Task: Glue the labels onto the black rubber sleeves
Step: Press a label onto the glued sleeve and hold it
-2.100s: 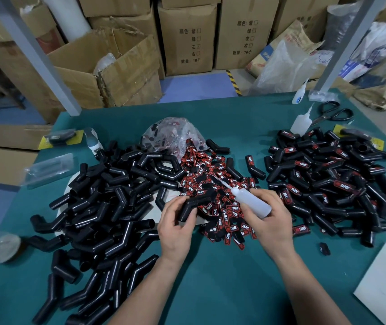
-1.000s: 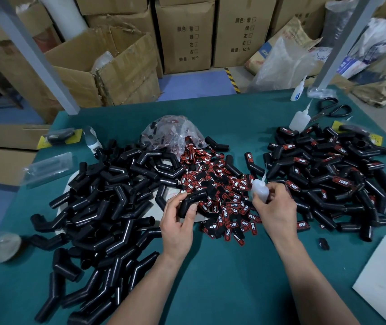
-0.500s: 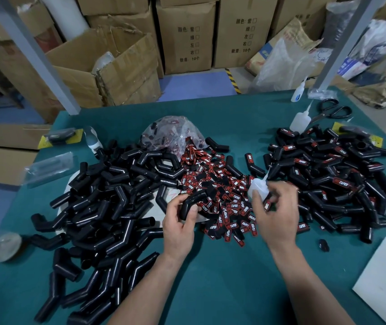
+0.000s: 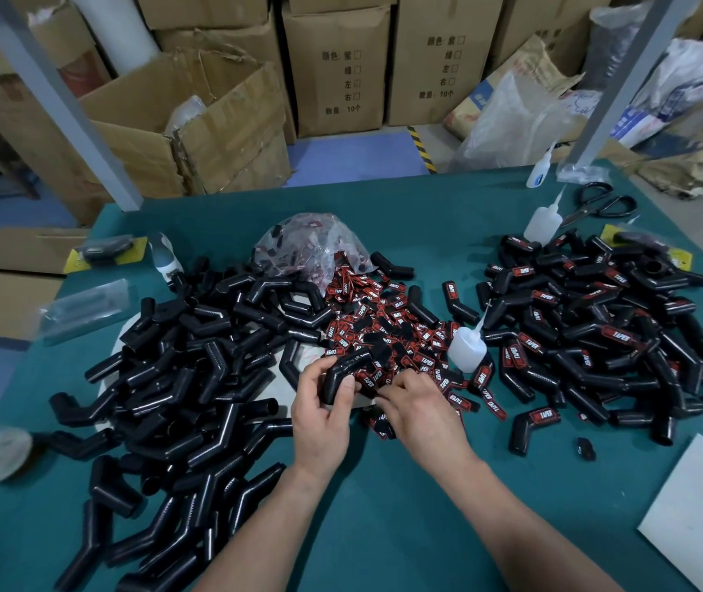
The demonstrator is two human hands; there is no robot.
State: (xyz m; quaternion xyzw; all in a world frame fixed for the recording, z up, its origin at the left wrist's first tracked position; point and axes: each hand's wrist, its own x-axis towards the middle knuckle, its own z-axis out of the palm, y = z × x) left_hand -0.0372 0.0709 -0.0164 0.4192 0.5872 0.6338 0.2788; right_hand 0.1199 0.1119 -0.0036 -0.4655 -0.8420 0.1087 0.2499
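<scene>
**Bent sleeve gripped in the left hand at the edge of the label heap**

A green-covered table (image 4: 384, 527) is seen from above. Its left half is covered by a wide pile of unlabelled black rubber sleeves (image 4: 196, 378), and its right side by a second pile of sleeves with red labels (image 4: 597, 335). Between the two piles a heap of loose red-and-black labels (image 4: 388, 335) is spread, spilling from a clear plastic bag (image 4: 311, 245).

At the near edge of that heap the left hand (image 4: 320, 416) is raised, and a bent sleeve (image 4: 341, 373) is gripped in it: the fingers (image 4: 313, 373) are curled round its far side and the thumb is pressed on its near end. The right hand (image 4: 420, 410) is laid just beside it, with its fingertips (image 4: 392, 384) lowered among the labels next to the sleeve. Whether a label is pinched there cannot be told.

A white glue bottle (image 4: 466, 352) is left standing upright just beyond the right hand, apart from it.
</scene>
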